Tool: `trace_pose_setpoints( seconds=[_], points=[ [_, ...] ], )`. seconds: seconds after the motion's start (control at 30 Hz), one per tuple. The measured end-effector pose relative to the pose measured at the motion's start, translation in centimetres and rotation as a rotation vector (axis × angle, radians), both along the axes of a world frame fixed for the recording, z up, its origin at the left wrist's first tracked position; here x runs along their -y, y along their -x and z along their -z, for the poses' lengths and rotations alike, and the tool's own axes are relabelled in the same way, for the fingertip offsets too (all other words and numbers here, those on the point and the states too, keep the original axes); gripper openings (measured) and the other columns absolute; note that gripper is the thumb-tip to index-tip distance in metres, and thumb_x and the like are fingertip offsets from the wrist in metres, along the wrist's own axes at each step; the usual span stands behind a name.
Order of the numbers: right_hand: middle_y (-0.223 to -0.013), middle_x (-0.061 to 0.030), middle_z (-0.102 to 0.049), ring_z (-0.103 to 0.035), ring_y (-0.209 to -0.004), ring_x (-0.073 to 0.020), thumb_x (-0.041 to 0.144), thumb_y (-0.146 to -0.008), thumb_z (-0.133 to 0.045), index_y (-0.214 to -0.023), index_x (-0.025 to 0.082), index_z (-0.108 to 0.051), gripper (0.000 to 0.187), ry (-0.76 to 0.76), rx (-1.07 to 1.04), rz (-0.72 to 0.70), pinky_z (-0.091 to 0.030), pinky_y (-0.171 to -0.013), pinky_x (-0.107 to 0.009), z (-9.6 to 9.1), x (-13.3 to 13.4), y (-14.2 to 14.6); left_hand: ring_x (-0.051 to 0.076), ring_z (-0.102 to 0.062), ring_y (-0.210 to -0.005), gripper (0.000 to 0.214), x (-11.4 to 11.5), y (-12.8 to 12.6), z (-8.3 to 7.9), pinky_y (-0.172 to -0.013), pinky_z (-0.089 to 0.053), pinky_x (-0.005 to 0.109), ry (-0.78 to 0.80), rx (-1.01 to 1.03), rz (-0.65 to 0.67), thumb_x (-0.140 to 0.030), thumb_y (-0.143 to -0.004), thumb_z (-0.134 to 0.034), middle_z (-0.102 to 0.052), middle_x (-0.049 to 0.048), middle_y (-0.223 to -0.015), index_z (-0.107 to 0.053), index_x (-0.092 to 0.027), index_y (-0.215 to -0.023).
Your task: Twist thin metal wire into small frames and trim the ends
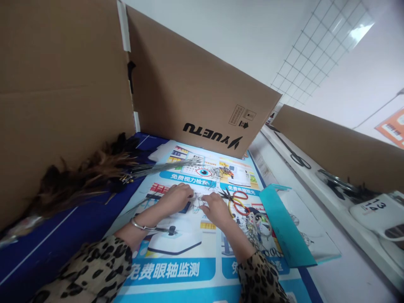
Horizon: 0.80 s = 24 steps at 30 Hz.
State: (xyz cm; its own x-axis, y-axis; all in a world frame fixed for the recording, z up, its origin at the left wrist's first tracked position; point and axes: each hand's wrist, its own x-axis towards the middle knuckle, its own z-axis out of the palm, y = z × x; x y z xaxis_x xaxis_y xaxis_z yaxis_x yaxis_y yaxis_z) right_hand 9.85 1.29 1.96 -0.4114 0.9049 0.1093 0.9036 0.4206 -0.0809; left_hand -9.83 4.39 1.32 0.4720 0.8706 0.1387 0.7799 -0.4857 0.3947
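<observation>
My left hand [175,198] and my right hand [217,208] rest close together on a printed poster [176,269], fingers curled in a pinch around thin wire pieces [198,201] between them. What exactly they pinch is too small to name. A silver bangle [140,225] circles my left wrist. Both sleeves are leopard print. Small scissors with red and yellow handles [236,200] lie just right of my right hand. A little heap of wire hooks [217,172] sits beyond the hands.
A pile of dark brown feathers [91,174] and a bundle of long wires [164,166] lie at the left on the blue table. Cardboard walls [195,97] stand behind. A teal box lid [284,227] and metal rings [257,227] lie at the right.
</observation>
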Motion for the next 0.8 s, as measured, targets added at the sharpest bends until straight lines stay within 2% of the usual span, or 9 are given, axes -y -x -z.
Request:
trace_pose_setpoints(
  seconds=[0.2, 0.37, 0.53, 0.8],
  points=[
    [-0.096, -0.0078, -0.056, -0.049, -0.095, -0.0220, 0.044, -0.084, -0.051, -0.104, 0.022, -0.057, 0.031, -0.043, -0.011, 0.032, -0.037, -0.083, -0.032, 0.8, 0.1, 0.1, 0.024, -0.051, -0.094, 0.021, 0.2, -0.2, 0.0, -0.081, -0.038, 0.034, -0.021, -0.041, -0.008, -0.012, -0.077, -0.044, -0.061, 0.0079, -0.090, -0.063, -0.019, -0.082],
    [-0.094, -0.0087, -0.056, -0.049, -0.094, -0.0227, 0.046, -0.085, -0.048, -0.101, 0.021, -0.058, 0.032, -0.073, 0.008, 0.030, -0.037, -0.082, -0.033, 0.9, 0.3, 0.2, 0.022, -0.051, -0.098, 0.027, 0.3, 0.4, -0.5, -0.083, -0.039, 0.032, -0.001, -0.056, 0.019, -0.007, -0.073, -0.045, -0.061, 0.0063, -0.099, -0.062, -0.020, -0.090],
    [-0.095, -0.0087, -0.056, -0.048, -0.095, -0.0234, 0.044, -0.085, -0.049, -0.105, 0.021, -0.057, 0.031, -0.083, -0.016, 0.030, -0.037, -0.083, -0.034, 1.1, 0.4, 0.1, 0.023, -0.052, -0.099, 0.023, 0.4, 0.8, -1.1, -0.086, -0.039, 0.031, 0.030, -0.073, 0.052, -0.014, -0.071, -0.054, -0.062, 0.0054, -0.098, -0.062, -0.021, -0.091],
    [-0.097, -0.0093, -0.056, -0.047, -0.097, -0.0234, 0.039, -0.087, -0.047, -0.110, 0.021, -0.055, 0.030, -0.077, -0.021, -0.008, -0.035, -0.087, -0.035, 1.3, 0.3, -0.1, 0.023, -0.055, -0.097, 0.019, 0.4, 0.6, -1.3, -0.087, -0.039, 0.030, 0.053, -0.091, 0.067, -0.015, -0.073, -0.056, -0.063, 0.0067, -0.095, -0.064, -0.020, -0.088]
  ],
)
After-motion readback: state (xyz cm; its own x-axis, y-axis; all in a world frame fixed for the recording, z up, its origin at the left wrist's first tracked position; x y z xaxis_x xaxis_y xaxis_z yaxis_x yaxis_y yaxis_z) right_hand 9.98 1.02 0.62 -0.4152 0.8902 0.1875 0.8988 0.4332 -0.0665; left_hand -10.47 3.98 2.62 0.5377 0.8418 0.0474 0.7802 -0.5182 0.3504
